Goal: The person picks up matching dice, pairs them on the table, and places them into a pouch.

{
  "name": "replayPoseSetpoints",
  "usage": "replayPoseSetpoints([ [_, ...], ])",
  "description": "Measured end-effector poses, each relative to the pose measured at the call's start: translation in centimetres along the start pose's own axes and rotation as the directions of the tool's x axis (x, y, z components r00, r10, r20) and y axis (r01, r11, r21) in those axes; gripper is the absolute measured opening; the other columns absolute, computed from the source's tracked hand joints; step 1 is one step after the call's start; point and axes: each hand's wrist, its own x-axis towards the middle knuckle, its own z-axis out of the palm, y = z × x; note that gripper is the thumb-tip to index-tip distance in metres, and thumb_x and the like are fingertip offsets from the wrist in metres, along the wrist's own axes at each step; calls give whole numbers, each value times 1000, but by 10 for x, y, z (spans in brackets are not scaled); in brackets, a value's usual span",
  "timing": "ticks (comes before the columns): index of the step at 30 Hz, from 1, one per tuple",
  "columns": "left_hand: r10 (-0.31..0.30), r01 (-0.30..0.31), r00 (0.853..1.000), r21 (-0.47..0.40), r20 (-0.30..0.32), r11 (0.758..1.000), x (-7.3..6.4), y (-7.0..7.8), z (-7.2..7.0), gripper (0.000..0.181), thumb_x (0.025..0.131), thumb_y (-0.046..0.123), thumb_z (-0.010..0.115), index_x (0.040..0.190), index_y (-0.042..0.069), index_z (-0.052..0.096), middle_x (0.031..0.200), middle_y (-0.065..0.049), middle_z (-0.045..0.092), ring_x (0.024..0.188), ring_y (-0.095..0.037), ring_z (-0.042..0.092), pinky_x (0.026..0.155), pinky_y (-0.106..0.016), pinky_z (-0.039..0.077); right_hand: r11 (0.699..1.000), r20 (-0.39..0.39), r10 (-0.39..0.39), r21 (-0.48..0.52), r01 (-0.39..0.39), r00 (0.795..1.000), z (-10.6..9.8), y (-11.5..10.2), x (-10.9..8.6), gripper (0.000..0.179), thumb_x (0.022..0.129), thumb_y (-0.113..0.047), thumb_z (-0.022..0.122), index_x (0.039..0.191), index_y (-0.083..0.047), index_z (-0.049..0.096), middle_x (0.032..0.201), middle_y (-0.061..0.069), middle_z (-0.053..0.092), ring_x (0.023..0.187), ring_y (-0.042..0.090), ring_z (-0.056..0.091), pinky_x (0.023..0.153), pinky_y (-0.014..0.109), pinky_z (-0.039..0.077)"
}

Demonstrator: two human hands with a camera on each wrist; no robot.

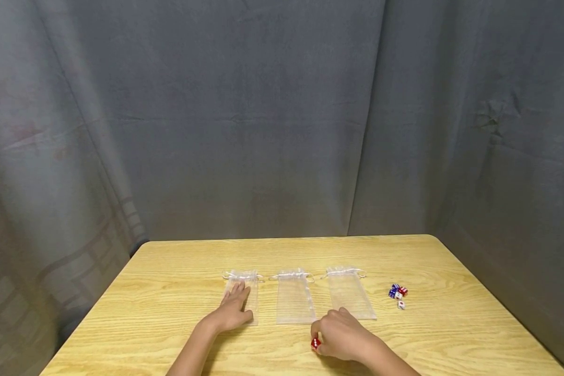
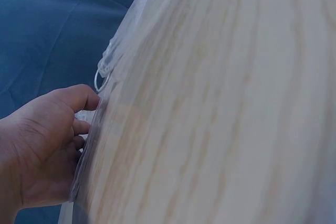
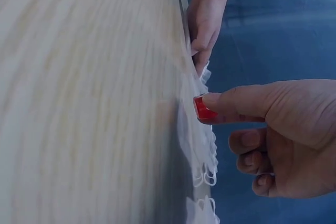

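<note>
Three sheer white drawstring bags lie flat in a row: a left bag (image 1: 251, 308), a middle bag (image 1: 294, 300) and a right bag (image 1: 350, 292). My left hand (image 1: 231, 310) rests on the left bag, fingers spread toward its drawstring end; the left wrist view shows that hand (image 2: 50, 145) low against the table. Between thumb and forefinger, my right hand (image 1: 343, 334) pinches a red die (image 1: 315, 343) near the lower edges of the middle and right bags. In the right wrist view the red die (image 3: 203, 109) sits at the fingertips, the other fingers curled.
Right of the bags, several dice are grouped together: blue dice (image 1: 392, 292), a red die (image 1: 403, 291) and white dice (image 1: 401, 304). All lie on a wood-grain table (image 1: 178, 266). Grey curtains (image 1: 244, 130) hang behind and beside it.
</note>
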Motion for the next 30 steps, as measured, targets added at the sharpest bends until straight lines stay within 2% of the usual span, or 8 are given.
replayPoseSetpoints([
  [12, 1, -1, 1000, -13, 5, 1000, -1, 2, -1, 72, 79, 18, 53, 139, -12, 26, 147, -30, 10, 136, -40, 3, 107, -52, 0, 1000, 41, 10, 16, -11, 999, 6, 3, -2, 11, 72, -21, 77, 81, -21, 71, 52, -21, 46, 60, 1, 40, 63, 26, 31],
  [21, -4, 4, 1000, -23, 3, 1000, -1, 4, -2, 72, 77, 17, 53, 138, -13, 27, 147, -31, 10, 136, -41, 3, 107, -52, 0, 999, 37, 17, 28, -18, 999, -1, 7, -5, 15, 70, -19, 77, 84, -21, 71, 49, -21, 43, 61, 2, 39, 64, 27, 33],
  [25, -12, 12, 1000, -27, 6, 1000, -1, 5, -2, 72, 77, 17, 54, 138, -13, 27, 147, -31, 10, 136, -40, 2, 107, -52, 0, 998, 40, 54, 25, -55, 998, -5, 14, -7, 18, 71, -21, 76, 88, -20, 71, 58, -19, 50, 67, 6, 46, 70, 33, 38],
  [30, -9, 9, 1000, -27, 6, 1000, -1, 5, -2, 72, 78, 17, 53, 138, -13, 27, 147, -31, 10, 137, -40, 2, 107, -52, -1, 992, 47, 119, 41, -121, 992, -10, 27, -10, 22, 74, -23, 75, 94, -17, 70, 71, -16, 58, 78, 11, 52, 77, 40, 39],
])
